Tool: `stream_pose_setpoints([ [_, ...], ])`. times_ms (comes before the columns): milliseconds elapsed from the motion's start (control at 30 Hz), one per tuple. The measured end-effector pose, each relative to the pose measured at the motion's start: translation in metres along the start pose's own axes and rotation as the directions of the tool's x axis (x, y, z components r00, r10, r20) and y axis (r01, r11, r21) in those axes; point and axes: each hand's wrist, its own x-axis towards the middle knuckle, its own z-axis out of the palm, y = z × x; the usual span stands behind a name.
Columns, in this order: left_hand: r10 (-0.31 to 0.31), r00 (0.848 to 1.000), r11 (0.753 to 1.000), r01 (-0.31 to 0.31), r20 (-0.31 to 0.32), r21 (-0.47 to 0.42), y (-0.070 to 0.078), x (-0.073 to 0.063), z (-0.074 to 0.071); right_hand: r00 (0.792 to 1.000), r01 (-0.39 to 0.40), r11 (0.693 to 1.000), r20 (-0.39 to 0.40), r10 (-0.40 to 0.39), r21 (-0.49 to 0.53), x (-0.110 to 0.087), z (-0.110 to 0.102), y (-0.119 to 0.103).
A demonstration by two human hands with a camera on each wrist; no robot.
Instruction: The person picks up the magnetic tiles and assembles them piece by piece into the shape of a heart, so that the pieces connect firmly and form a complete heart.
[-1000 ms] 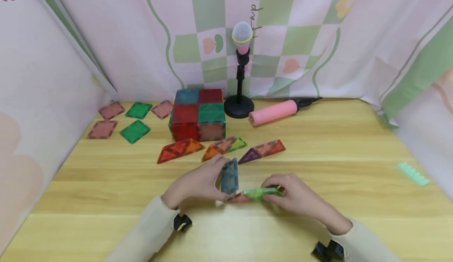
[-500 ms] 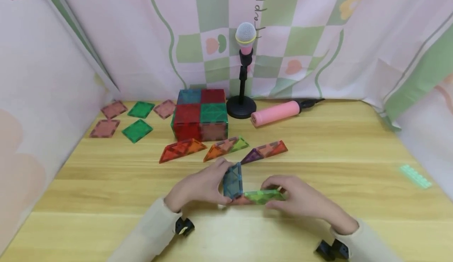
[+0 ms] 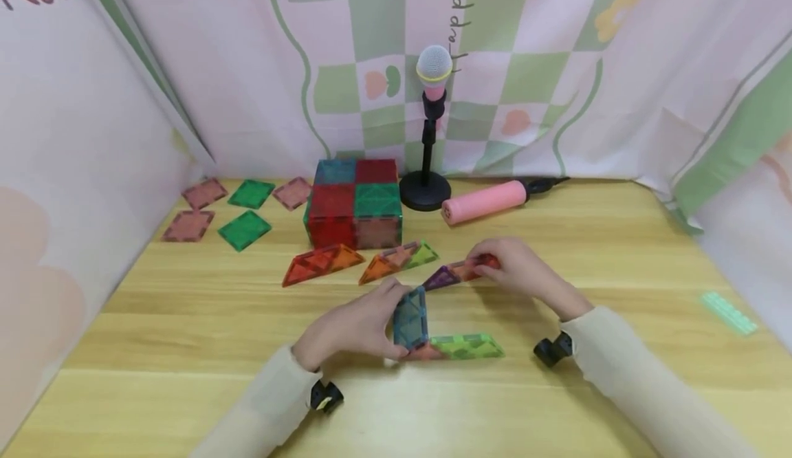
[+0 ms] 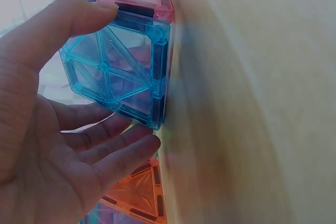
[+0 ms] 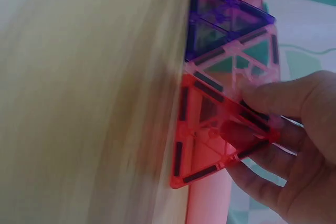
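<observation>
My left hand (image 3: 346,324) holds an upright blue square magnetic tile (image 3: 411,318) by its opposite edges, thumb on one and fingertips at the other, as the left wrist view shows. Against the blue tile stands a low strip of pink and lime-green triangular magnetic tiles (image 3: 468,346). Farther back, my right hand (image 3: 516,269) pinches the right part of a standing strip of triangular magnetic tiles (image 5: 205,135). That strip runs purple, pink and red; thumb and fingers sit on its pink and red pieces and partly hide them in the head view.
Two more triangle strips, one red-orange (image 3: 323,264) and one orange-pink-green (image 3: 399,261), stand before a tile box (image 3: 353,203). Several flat square tiles (image 3: 245,230) lie at left. Behind are a microphone stand (image 3: 427,190) and a pink cylinder (image 3: 485,201); a mint strip (image 3: 729,312) lies right.
My right hand has let go of the lime-green end of the near strip and moved back to pinch the purple-pink-red strip. My left hand keeps holding the blue tile, now against the near strip.
</observation>
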Motion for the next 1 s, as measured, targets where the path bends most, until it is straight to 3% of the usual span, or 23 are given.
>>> stream_pose_setpoints([
  [300,-0.033,0.999,0.999,0.033,0.01,-0.011,0.002,0.001,-0.002,0.996,0.077,0.997,0.04,-0.078,0.029,-0.009,0.008,-0.029],
  [567,-0.018,1.0,1.0,0.018,0.001,-0.01,0.001,0.001,0.0,0.998,0.027,0.999,0.058,-0.029,0.036,-0.018,0.008,-0.04],
  [700,-0.002,1.0,0.999,0.003,0.027,-0.044,0.001,0.002,0.003,0.998,0.002,0.999,-0.067,0.001,0.042,-0.038,0.003,-0.049],
  [833,-0.004,0.999,0.998,0.007,0.044,-0.066,-0.001,0.003,0.005,0.977,0.035,0.992,-0.214,-0.01,0.117,-0.069,-0.001,-0.073],
  [900,-0.026,0.999,0.997,0.029,0.048,-0.072,-0.001,0.001,0.004,0.978,0.036,0.982,-0.207,0.003,0.183,-0.084,0.004,-0.086],
  [1000,-0.063,0.997,0.996,0.065,0.04,-0.067,0.001,-0.005,0.003,0.992,-0.069,0.95,-0.082,0.098,0.304,-0.101,0.014,-0.099],
])
